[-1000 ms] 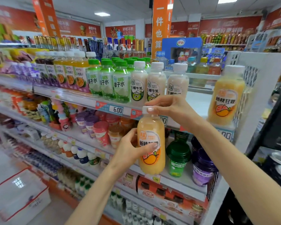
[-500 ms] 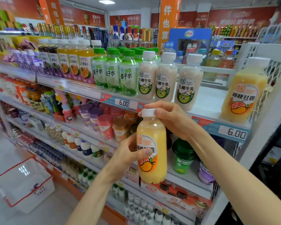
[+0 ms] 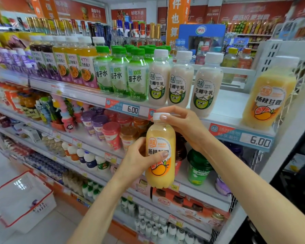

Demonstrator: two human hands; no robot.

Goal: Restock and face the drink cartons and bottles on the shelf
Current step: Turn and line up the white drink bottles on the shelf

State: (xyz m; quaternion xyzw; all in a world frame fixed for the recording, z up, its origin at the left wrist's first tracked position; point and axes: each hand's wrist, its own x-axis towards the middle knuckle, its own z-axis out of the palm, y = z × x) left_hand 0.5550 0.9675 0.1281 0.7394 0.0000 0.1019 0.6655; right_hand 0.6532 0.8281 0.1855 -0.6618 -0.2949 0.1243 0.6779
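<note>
Presently the restocking step is in hand: one orange juice bottle (image 3: 163,138) is held upright in front of the shelving, below the front edge of the top shelf (image 3: 231,106), and is not yet placed. The left hand (image 3: 139,159) grips the bottle's body, with the thumb curled across the label and the fingers behind, out of sight. The right hand (image 3: 185,125) pinches the white cap (image 3: 158,116) from above, fingertips curled round it. On the top shelf a matching bottle (image 3: 269,95) stands alone at the right end. A bare stretch of shelf lies between it and the nearest of three coconut-milk bottles (image 3: 207,85). Judgement: that gap is the likely destination. The next move calls for raising the bottle clear of the price strip (image 3: 259,140), setting it down upright just beside its match, and turning the label square to the aisle. The label now faces the viewer, partly covered by the thumb. The risk of knocking the neighbouring milk bottle appears modest.
</note>
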